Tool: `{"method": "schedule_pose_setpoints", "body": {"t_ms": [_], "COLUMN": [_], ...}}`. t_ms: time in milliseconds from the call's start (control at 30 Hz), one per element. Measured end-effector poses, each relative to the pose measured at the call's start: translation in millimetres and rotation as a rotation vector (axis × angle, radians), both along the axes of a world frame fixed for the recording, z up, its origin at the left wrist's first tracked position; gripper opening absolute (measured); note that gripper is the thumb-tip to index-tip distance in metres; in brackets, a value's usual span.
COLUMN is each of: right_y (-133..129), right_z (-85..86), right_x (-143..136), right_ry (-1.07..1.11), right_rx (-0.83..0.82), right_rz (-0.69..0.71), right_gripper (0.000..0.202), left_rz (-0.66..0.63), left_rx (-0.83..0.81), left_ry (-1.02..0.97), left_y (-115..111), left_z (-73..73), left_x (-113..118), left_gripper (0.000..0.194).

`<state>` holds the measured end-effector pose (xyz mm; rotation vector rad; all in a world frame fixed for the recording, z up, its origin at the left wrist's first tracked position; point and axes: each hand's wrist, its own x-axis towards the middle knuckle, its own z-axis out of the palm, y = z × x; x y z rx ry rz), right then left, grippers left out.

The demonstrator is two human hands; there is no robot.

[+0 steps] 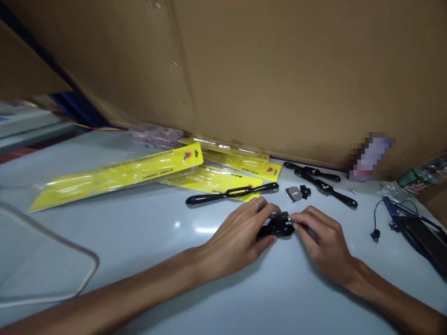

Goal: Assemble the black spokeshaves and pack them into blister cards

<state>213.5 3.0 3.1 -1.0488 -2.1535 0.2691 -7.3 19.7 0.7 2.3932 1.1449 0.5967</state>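
Observation:
My left hand [244,228] is closed round a black spokeshave [279,228] just above the grey table, its fingers covering one handle. My right hand [321,232] pinches at the other side of the spokeshave's middle, thumb and forefinger together on a small shiny part too tiny to name. Behind my left hand lies a bare black spokeshave body [232,192], partly over a yellow package. A metal blade [293,194] and a small black cap piece [305,191] rest just beyond my hands. Two more black spokeshaves lie crossed at the back right, one of them a spokeshave [328,188] with a bright screw.
Yellow spokeshave packages [122,174] spread across the back left, near stacked clear plastic packs [155,135]. A cardboard wall [244,70] closes off the back. On the right are a plastic bottle [415,181], black earphones [375,234] and a dark device [424,239]. A white cable [94,258] curves at left.

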Motion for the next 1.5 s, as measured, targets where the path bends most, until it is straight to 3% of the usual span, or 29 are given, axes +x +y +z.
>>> {"method": "schedule_pose_setpoints", "body": {"t_ms": [233, 367, 633, 800, 1367, 1500], "right_y": [-0.3, -0.2, -1.4, -3.1, -9.7, -9.2], "right_z": [4.0, 1.0, -0.9, -1.1, -1.7, -2.3], "right_x": [-0.4, -1.8, -3.2, -4.0, -1.0, -0.8], "right_ry": [0.016, -0.025, -0.062, -0.067, -0.073, -0.076], "right_rx": [-0.011, 0.000, 0.052, 0.031, 0.014, -0.001], "right_rz": [0.090, 0.064, 0.056, 0.052, 0.110, 0.094], "right_gripper": [0.020, 0.020, 0.021, 0.021, 0.023, 0.022], "left_rz": [-0.066, -0.073, 0.053, 0.084, 0.063, 0.018], "left_rx": [0.037, 0.008, -0.002, -0.067, -0.181, -0.118], "left_ry": [-0.058, -0.079, -0.044, -0.065, -0.121, -0.068], "left_y": [-0.9, -1.7, 2.3, 10.0, 12.0, 8.7], "left_z": [-0.4, -2.4, -0.7, 1.1, 0.7, 1.2], "left_x": [-2.2, -3.4, -0.5, 2.4, 6.2, 4.2], "left_gripper": [0.026, 0.030, 0.045, 0.026, 0.016, 0.037]}}
